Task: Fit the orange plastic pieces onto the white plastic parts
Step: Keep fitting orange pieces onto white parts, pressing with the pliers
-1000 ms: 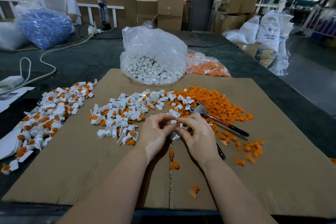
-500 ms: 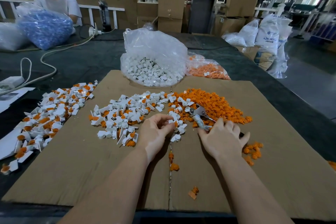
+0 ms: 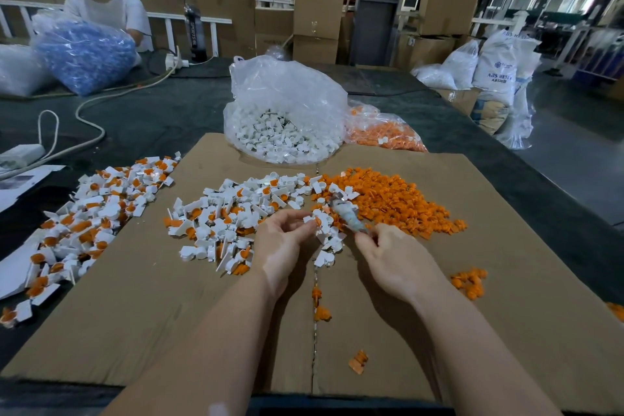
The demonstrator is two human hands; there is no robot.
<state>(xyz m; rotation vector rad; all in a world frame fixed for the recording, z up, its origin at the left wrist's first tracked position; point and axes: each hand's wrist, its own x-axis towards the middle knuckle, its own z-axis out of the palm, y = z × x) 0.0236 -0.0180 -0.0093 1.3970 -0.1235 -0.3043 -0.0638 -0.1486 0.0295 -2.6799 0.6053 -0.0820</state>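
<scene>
The tool [image 3: 347, 217] in my right hand [image 3: 393, 258] is motion-blurred above centre; I cannot make out its jaws, and my curled fingers hide its handles. My left hand [image 3: 283, 248] pinches a white part with orange [image 3: 313, 221], too small to tell whether seated. My forearms are cut off at the bottom edge.

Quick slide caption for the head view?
Left hand pinches white part; right hand lifts pliers off cardboard.

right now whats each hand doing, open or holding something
Left hand: pinching a white part with an orange piece at its fingertips.
Right hand: gripping the pliers, blurred by motion.
</scene>
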